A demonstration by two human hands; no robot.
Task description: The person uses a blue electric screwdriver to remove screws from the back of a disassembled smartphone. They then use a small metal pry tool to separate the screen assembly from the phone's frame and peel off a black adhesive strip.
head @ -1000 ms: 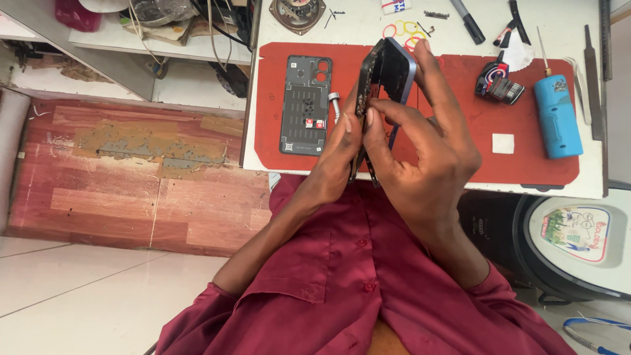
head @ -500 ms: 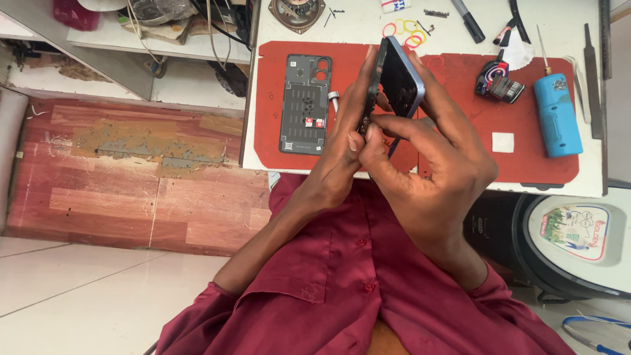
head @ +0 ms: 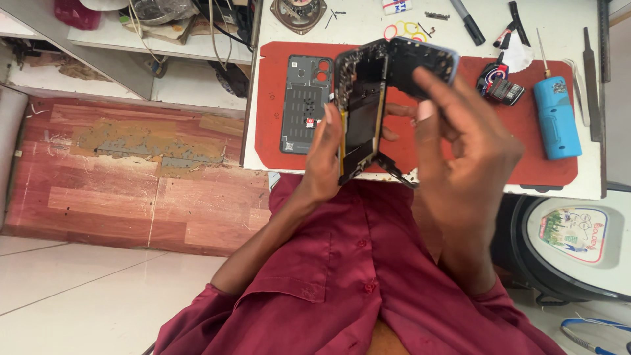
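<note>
I hold an opened smartphone above the red work mat [head: 460,158]. My left hand [head: 325,158] grips the phone body [head: 360,121], whose exposed dark inside and gold-edged battery face me. My right hand [head: 460,141] holds the phone's inner frame part [head: 420,62], swung away from the body at the top like a hinge. A grey phone back cover [head: 303,102] lies flat on the mat, left of my hands.
On the white table: a blue cylindrical tool [head: 557,118] at right, a small black-and-red part [head: 499,84], markers [head: 468,20], a metal file [head: 588,79], rubber bands [head: 404,29], a round speaker [head: 300,12]. Red wooden floor at left; a round black bin [head: 572,250] at right.
The phone, held edge-on and closed before, now stands split open: my right hand has pulled the inner frame away from the body, and both hands have shifted slightly.
</note>
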